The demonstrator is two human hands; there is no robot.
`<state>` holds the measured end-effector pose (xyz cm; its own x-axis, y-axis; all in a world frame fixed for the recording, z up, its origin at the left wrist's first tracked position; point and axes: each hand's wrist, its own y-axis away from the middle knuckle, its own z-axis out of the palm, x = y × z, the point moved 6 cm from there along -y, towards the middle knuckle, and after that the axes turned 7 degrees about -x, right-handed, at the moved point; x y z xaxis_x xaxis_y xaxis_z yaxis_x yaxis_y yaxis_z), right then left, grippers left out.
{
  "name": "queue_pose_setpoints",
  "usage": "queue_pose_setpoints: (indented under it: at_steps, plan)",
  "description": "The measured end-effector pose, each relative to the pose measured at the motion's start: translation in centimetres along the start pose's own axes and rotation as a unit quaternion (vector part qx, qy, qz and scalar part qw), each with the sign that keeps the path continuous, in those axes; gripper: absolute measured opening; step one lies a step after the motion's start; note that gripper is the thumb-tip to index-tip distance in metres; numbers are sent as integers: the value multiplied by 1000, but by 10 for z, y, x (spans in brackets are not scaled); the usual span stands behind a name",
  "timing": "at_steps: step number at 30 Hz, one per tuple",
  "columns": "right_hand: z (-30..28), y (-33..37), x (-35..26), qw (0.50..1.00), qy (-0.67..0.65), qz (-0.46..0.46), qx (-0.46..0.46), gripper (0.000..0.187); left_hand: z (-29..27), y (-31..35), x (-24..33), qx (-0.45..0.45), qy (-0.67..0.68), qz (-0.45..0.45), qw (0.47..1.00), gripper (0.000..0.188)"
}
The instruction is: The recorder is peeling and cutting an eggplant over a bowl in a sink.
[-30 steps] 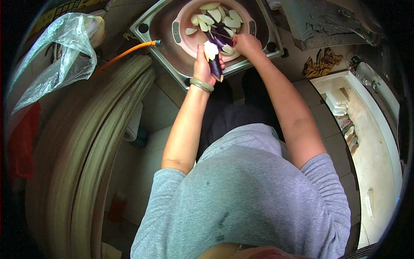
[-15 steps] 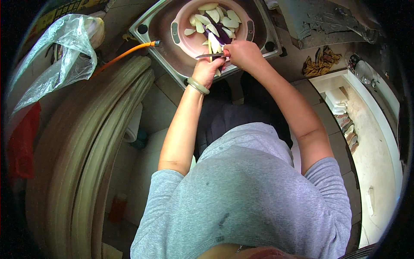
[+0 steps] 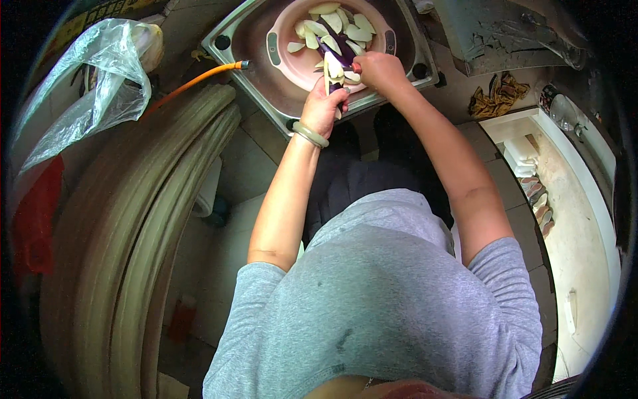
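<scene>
A partly cut eggplant [image 3: 334, 74] with pale flesh and dark purple skin is gripped in my left hand [image 3: 321, 110], at the near rim of a pink basin [image 3: 294, 70]. My right hand [image 3: 381, 72] is closed around the red handle of a knife [image 3: 357, 68], just right of the eggplant; its blade is hard to make out. Inside the basin lie several pale eggplant slices [image 3: 362, 25], some with purple skin. A pale bangle circles my left wrist.
The basin stands in a metal sink [image 3: 258, 88]. An orange hose [image 3: 199, 80] ends at the sink's left edge. Further left are a clear plastic bag [image 3: 100, 86] and a ridged, curved surface [image 3: 126, 199]. A crumpled brown cloth [image 3: 498, 95] lies to the right.
The knife has moved away from above my left thumb, toward the right side of the eggplant. My right hand has shifted slightly up; the left still grips the eggplant.
</scene>
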<state>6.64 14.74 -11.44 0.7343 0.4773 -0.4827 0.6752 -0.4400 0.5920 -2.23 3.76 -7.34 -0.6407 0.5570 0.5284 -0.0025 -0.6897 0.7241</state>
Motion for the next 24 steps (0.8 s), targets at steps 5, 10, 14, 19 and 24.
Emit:
queue_pose_setpoints:
  at_steps: [5,10,14,19,24]
  plan:
    - [3,-11,1,1000,15,7,-18,18,0,-1,-4,20,-36,-16,999,26]
    - [-1,-21,-1,998,12,49,-23,20,1,-2,-2,27,-37,-6,999,23]
    - [4,-23,33,991,-36,126,-6,20,-5,4,2,52,53,-9,997,18]
    - [5,-8,25,985,-124,120,-3,18,-18,-1,-7,97,212,-19,972,34]
    - [-6,33,-28,990,-138,25,1,15,-31,-3,-17,167,169,-19,971,48]
